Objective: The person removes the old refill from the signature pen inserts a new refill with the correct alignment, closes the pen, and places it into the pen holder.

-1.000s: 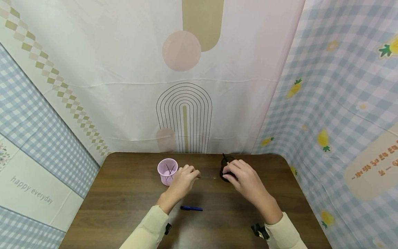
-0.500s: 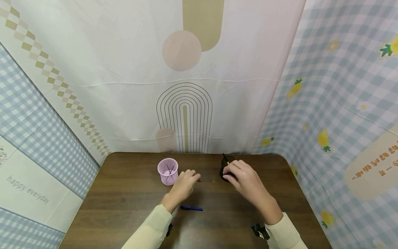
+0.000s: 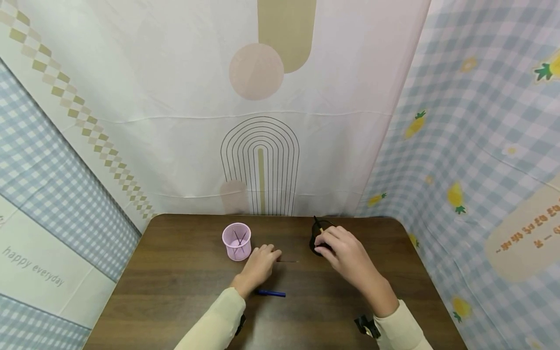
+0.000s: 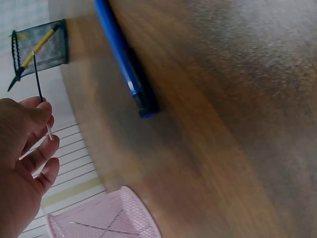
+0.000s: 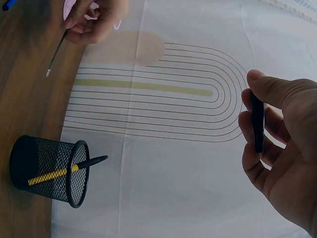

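Thin stick (image 4: 37, 77) in left hand (image 3: 261, 263)

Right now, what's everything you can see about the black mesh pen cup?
The black mesh pen cup is round, looks like metal, and has a thicker rim. It stands upright on the brown table, near the far edge. A yellow-and-black pen leans inside, poking past the rim. The right hand seems above it, not touching.

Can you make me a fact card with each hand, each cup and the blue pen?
Left hand: pinches a thin dark stick
Right hand: holds a black pen-like thing
Pink cup: upright, crossed thin sticks inside
Black mesh cup: upright, yellow-and-black pen leaning inside
Blue pen: lying on the table, in neither hand
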`<state>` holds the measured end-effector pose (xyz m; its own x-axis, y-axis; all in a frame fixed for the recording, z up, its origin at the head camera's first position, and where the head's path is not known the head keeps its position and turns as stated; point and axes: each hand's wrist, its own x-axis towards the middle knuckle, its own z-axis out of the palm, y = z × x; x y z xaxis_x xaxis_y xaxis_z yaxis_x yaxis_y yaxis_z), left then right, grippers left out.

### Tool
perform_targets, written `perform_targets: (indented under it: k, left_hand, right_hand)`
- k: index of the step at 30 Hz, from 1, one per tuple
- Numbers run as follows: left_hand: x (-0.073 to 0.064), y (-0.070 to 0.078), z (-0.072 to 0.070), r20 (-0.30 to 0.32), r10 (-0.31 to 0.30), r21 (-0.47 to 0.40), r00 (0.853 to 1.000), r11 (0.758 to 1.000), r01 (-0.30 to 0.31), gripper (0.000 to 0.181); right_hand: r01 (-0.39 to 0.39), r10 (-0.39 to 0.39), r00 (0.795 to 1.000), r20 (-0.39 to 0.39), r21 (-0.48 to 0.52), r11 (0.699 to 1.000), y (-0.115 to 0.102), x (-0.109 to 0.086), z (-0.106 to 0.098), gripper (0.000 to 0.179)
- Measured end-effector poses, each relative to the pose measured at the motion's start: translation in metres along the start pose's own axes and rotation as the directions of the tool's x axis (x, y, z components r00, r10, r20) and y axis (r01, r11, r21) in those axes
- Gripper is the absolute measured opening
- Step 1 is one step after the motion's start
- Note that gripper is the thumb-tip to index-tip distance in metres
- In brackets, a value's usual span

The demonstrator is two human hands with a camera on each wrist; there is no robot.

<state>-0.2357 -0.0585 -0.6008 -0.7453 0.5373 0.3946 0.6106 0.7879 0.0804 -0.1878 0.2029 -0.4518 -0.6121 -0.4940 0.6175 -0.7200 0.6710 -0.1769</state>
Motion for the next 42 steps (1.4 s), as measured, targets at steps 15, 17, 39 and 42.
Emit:
perform_targets:
  k: [15,17,39,42]
  left_hand:
    - [-0.001,-0.003,0.018,0.091,-0.037,0.002,0.995,0.999,0.037,0.012]
    - [-0.001,-0.003,0.019,0.105,-0.037,0.008,0.994,0.999,0.036,0.011]
    - [-0.005,-0.002,0.031,0.2,-0.074,0.017,0.977,0.997,0.072,0.014]
    - [-0.004,-0.001,0.031,0.198,-0.073,0.025,0.977,0.997,0.07,0.015]
  right_hand:
    - [0.0,0.0,1.0,0.006,0.005,1.0,0.001,-0.002,0.002,0.025]
    - [-0.001,0.001,1.0,0.008,0.006,1.0,0.001,-0.002,0.002,0.025]
    - [0.013,-0.013,1.0,-0.001,0.015,1.0,0.002,-0.003,0.003,0.026]
    - [0.013,-0.013,1.0,0.0,0.016,1.0,0.002,-0.004,0.003,0.026]
